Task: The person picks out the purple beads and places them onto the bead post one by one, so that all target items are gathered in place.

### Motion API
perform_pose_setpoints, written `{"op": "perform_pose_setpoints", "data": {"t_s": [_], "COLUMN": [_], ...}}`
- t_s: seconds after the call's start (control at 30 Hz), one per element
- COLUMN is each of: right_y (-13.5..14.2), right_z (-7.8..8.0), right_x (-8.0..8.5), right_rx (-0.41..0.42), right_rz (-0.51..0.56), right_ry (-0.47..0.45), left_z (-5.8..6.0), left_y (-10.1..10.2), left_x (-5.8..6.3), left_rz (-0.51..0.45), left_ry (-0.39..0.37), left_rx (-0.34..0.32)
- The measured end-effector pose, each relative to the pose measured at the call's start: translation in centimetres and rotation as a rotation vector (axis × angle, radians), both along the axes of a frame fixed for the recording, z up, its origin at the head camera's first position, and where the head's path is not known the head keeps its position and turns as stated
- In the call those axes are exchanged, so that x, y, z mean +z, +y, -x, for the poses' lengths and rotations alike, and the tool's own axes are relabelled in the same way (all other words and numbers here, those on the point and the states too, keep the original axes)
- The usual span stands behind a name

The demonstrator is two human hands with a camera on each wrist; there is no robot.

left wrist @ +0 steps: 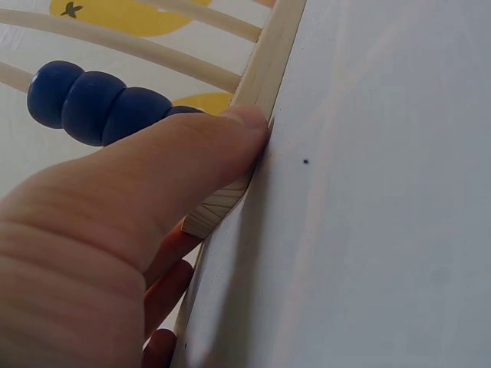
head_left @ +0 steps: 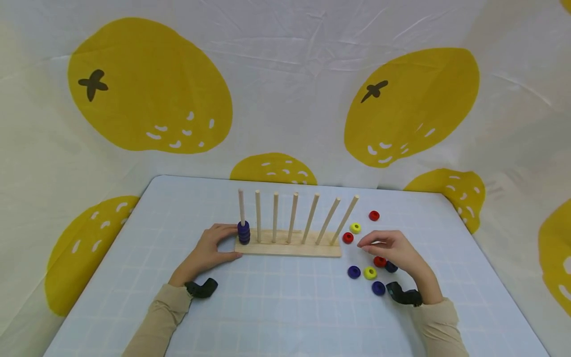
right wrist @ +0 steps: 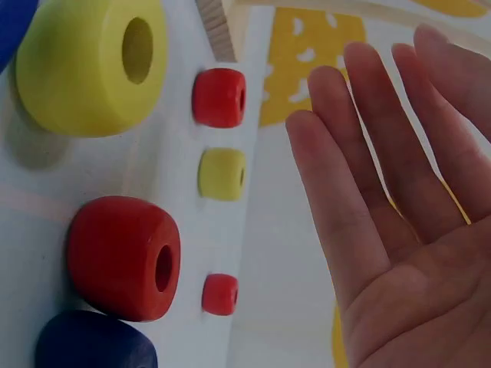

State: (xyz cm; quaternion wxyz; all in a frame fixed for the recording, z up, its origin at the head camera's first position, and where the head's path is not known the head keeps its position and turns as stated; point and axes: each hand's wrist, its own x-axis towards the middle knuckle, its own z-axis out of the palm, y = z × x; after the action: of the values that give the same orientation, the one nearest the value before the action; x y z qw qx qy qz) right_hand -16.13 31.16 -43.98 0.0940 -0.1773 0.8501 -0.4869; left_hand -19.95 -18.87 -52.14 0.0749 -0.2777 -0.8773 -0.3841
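A wooden peg stand [head_left: 285,251] with a row of upright pegs sits on the table. My left hand [head_left: 210,249] grips the left end of its base; in the left wrist view the thumb [left wrist: 180,157] presses on the front edge and the other fingers lie behind the end. Stacked dark blue beads [head_left: 243,233] are on the leftmost peg; the other pegs are bare. My right hand [head_left: 393,248] hovers to the right of the stand, holding nothing, fingers extended in the right wrist view. Close below it are a red bead [right wrist: 123,257] and a dark blue bead [head_left: 391,267], partly hidden.
Loose beads lie right of the stand: a red bead [head_left: 348,238], a yellow bead [head_left: 355,228], and a farther red bead [head_left: 374,215]. Nearer me are a yellow bead [head_left: 370,272] and two blue beads [head_left: 354,271]. A fruit-printed curtain [head_left: 285,89] hangs behind the table [head_left: 267,312].
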Motion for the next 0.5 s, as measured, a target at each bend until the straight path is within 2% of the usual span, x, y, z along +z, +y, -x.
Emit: {"op": "perform_pose_setpoints", "data": {"t_s": [0.17,0.3,0.5], "right_y": [0.1,-0.1,-0.6], "right_z": [0.3,0.4,0.4], "right_x": [-0.8,-1.3,-1.5], "right_rx": [0.115,0.209,0.292], "right_rz": [-0.002,-0.054,-0.136], "right_ry": [-0.103,-0.156,-0.159], "left_z": [0.1,0.0,0.1], "left_y": [-0.1,0.0,0.0], "left_x": [-0.1,-0.1,-0.2], "left_rz": [0.001,-0.005,-0.012], "left_ry": [0.001,-0.008,-0.008], "left_rx": [0.002,0.002,-0.001]}}
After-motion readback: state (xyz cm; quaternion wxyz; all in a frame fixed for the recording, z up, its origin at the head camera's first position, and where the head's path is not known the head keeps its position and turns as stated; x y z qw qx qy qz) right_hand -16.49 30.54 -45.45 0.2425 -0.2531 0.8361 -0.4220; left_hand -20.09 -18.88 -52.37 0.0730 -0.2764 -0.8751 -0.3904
